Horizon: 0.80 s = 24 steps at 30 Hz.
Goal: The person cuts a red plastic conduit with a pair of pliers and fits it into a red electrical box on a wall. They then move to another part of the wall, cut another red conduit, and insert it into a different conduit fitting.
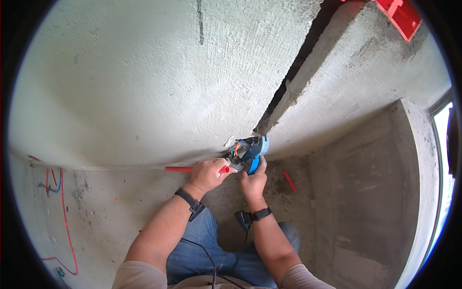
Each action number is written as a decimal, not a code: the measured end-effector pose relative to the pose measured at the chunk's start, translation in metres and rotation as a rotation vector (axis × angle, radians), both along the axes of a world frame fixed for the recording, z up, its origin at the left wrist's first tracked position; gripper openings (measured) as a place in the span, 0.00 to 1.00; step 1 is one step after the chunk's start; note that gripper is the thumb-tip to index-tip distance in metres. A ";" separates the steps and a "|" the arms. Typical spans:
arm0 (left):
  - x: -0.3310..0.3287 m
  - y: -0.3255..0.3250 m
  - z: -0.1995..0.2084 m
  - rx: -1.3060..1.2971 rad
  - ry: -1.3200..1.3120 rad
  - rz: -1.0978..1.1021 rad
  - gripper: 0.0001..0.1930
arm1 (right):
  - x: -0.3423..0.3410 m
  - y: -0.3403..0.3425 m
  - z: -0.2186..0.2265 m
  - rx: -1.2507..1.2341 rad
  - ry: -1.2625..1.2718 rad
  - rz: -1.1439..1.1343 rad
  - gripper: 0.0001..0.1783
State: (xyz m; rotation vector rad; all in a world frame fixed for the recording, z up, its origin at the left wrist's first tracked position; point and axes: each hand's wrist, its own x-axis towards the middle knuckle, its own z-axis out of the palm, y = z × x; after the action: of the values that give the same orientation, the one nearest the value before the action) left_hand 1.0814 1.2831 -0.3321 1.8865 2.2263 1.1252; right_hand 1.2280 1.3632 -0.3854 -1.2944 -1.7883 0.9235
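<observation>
My left hand is closed around a short red plastic pipe, which sticks out on both sides of the fingers. Close beside it, my right hand is closed on a blue flat-sided piece; its exact kind is hard to make out. Just above both hands, at the foot of the wall, sits a blue wiring box. Several coloured wires show at its left side. The left fingertips are near the box's lower edge, and whether they touch it is hidden.
A chiselled groove runs up the rough wall from the box. Another red pipe piece lies on the dusty floor to the right. Red tubing lies at the far left. A red plastic part is at the top right. A black cable crosses my lap.
</observation>
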 end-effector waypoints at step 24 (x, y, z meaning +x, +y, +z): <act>0.008 0.003 -0.011 0.062 -0.078 0.023 0.15 | 0.025 0.013 0.039 -0.170 -0.129 0.196 0.29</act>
State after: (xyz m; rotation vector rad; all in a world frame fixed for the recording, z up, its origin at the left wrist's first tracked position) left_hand 1.0895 1.2865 -0.3428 1.8096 2.2033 1.2618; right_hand 1.2526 1.3764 -0.3461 -1.3253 -2.0000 1.1435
